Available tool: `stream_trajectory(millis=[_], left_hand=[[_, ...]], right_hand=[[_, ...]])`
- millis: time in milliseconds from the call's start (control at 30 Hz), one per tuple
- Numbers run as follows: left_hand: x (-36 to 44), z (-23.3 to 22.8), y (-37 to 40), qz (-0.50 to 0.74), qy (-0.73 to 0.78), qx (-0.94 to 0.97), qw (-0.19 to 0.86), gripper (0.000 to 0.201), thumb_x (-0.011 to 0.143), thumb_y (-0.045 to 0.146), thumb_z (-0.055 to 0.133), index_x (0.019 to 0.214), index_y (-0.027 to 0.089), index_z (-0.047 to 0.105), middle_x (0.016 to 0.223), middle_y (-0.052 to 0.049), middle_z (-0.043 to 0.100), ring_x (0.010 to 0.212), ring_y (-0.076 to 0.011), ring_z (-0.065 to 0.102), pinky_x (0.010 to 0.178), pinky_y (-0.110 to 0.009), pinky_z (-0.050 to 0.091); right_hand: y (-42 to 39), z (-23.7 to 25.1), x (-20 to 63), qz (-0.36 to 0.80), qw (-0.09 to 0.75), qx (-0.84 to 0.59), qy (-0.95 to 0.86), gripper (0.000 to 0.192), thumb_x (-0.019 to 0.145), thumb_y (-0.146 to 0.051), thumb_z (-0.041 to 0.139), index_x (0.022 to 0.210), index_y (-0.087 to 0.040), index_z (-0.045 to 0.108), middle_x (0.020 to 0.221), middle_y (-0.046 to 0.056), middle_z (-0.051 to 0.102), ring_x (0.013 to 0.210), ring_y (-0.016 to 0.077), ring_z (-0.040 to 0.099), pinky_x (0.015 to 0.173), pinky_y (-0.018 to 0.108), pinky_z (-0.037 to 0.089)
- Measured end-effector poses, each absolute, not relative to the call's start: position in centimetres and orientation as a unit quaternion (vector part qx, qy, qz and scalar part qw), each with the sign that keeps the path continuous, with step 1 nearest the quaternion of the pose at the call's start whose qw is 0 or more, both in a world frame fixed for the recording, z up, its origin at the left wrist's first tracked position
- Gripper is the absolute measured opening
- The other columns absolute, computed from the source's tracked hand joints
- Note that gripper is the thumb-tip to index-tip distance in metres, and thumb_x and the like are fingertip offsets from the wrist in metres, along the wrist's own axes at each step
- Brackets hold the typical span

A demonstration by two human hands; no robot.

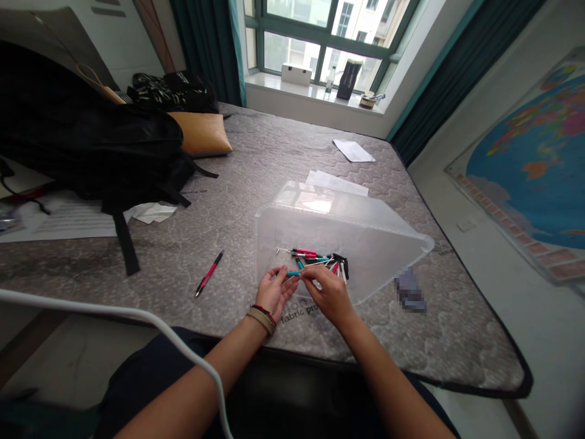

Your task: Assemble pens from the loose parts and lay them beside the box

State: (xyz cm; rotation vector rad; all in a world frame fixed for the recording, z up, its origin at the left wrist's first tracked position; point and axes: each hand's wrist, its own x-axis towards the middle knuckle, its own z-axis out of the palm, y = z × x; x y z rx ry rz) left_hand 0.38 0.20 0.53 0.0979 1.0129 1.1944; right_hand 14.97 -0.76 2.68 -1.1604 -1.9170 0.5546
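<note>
Your left hand (273, 291) grips a teal pen piece (293, 274) between thumb and fingers; your right hand (329, 294) pinches its other end. Piece: slim, blue-green, roughly level, at the open mouth of the clear bin (381, 247). Counts: one piece between your hands; one bin, on its side; pen parts (311, 253) inside, too jumbled to count; one red-and-black pen (209, 274) on the mattress (269, 143), left of the bin.
</note>
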Motion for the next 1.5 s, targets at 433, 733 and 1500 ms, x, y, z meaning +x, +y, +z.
stream_trajectory(millis=[433,733,1500], left_hand=[[0.3,0.3,0.2,0.512,0.439,0.018,0.738,0.013,0.087,0.021,0.065,0.09,0.015,0.053,0.078,-0.007,0.072,0.069,-0.0145,0.072,0.061,-0.02,0.057],[0.3,0.3,0.2,0.51,0.433,0.007,0.743,0.008,0.09,0.019,0.061,0.092,0.015,0.054,0.077,-0.007,0.072,0.069,-0.0142,0.072,0.058,-0.02,0.057],[0.3,1.6,0.0,0.451,0.36,-0.07,0.814,0.01,0.094,0.016,0.052,0.093,0.011,0.061,0.077,-0.007,0.072,0.059,-0.0121,0.07,0.054,-0.021,0.058]], right_hand=[[2.7,-0.8,19.5,0.146,0.301,-0.653,-0.679,0.013,0.088,-0.024,0.056,0.092,-0.018,0.067,0.09,0.005,0.067,0.078,0.0171,0.061,0.078,0.029,0.048],[3.0,-2.2,17.8,0.078,0.171,-0.685,-0.704,0.017,0.088,-0.022,0.057,0.099,-0.019,0.069,0.102,0.008,0.061,0.095,0.0202,0.056,0.09,0.028,0.041],[3.2,-1.9,18.6,0.051,0.096,-0.691,-0.714,0.013,0.091,-0.024,0.054,0.096,-0.019,0.065,0.101,0.009,0.06,0.094,0.0232,0.053,0.084,0.031,0.04]])
